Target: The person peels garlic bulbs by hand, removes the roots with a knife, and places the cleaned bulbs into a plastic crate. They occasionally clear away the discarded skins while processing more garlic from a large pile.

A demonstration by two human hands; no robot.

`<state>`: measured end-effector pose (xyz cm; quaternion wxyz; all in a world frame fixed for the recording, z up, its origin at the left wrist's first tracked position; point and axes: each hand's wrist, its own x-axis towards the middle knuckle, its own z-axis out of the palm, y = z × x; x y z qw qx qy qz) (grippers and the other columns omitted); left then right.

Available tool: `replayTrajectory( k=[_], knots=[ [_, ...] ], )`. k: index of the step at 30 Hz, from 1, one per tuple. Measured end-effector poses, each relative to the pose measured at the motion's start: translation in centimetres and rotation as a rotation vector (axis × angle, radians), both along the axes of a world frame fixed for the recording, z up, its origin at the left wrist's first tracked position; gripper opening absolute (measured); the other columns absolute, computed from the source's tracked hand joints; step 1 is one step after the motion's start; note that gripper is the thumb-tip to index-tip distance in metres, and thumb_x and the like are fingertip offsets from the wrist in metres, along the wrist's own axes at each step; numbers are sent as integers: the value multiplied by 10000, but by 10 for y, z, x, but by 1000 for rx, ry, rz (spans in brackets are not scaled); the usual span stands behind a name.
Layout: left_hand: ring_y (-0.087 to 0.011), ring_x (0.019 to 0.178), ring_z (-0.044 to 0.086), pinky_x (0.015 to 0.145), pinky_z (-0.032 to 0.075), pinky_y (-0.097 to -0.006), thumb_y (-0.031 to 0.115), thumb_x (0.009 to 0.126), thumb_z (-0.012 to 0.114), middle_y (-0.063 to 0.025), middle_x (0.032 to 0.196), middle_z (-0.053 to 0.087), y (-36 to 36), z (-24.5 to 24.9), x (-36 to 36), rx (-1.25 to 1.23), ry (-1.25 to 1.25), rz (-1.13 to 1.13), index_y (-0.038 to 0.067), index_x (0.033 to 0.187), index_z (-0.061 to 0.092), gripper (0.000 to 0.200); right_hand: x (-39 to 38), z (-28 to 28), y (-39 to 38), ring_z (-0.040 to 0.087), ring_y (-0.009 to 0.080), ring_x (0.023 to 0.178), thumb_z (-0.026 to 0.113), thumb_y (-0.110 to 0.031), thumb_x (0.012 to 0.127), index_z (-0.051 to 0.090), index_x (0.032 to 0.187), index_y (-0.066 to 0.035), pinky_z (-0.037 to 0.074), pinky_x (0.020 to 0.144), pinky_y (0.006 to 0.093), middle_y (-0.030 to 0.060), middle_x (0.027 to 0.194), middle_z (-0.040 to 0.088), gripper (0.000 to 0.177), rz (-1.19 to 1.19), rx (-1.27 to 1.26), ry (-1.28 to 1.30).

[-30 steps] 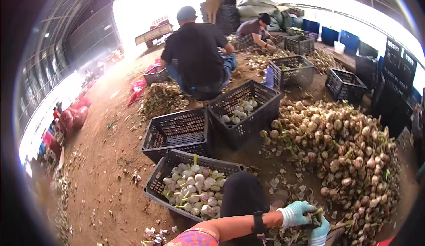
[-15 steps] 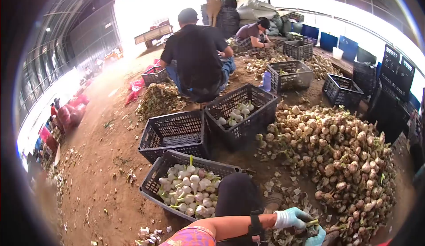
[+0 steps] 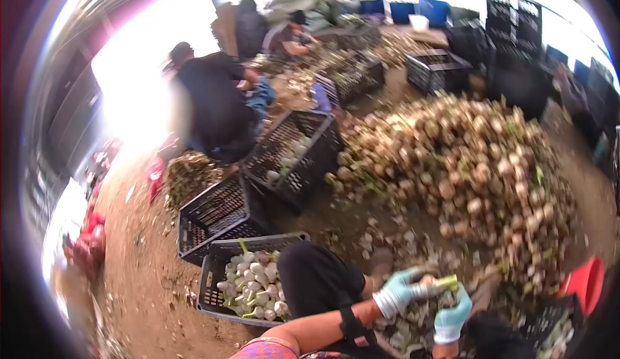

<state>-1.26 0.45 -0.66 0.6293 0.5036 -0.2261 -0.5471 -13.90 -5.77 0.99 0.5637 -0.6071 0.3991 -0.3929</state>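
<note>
Both hands wear light teal gloves with white cuffs, at the lower right of the head view. My left hand is closed around a garlic bulb, whose cut green stem points right. Just beside the stem is my right hand, its fingers bent; blur hides whether it grips anything. Beyond them spreads a large heap of unpeeled garlic. Left of my knee, a black crate holds clean white garlic bulbs.
An empty-looking black crate and one with a few bulbs stand ahead. One person squats at the left and another farther back. A red container is at the right. Peelings litter the ground.
The view has turned right and blurred, so the crates and people sit farther left. The red container has come into view. My hands have lifted slightly, and the stem now shows plainly.
</note>
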Motion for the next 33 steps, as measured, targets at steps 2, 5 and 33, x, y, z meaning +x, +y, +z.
replayTrajectory(
  k=[2, 5, 33],
  knots=[
    [-199, 891, 561, 767, 467, -312, 205, 737, 641, -127, 1034, 557, -4, 8, 12, 82, 233, -124, -20, 1165, 440, 523, -6, 0, -1, 502, 84, 687, 458, 25, 702, 586, 915, 38, 410, 598, 214, 29, 794, 582, 249, 19, -40, -48],
    [-229, 824, 574, 739, 477, -346, 307, 737, 618, -135, 1026, 564, -10, -5, 9, -30, 574, -184, -2, 1163, 447, 553, -20, -2, -5, 487, 73, 678, 399, 75, 713, 576, 973, 37, 389, 617, 193, 17, 774, 571, 316, 66, 44, -100],
    [-135, 744, 563, 599, 473, -236, 131, 589, 769, -80, 902, 579, 7, 31, 11, 136, -69, -146, 6, 1097, 474, 601, -32, -61, -31, 603, 255, 778, 571, -25, 726, 459, 1133, 8, 485, 608, 304, 148, 892, 601, 423, 80, -458, 332]
  ],
)
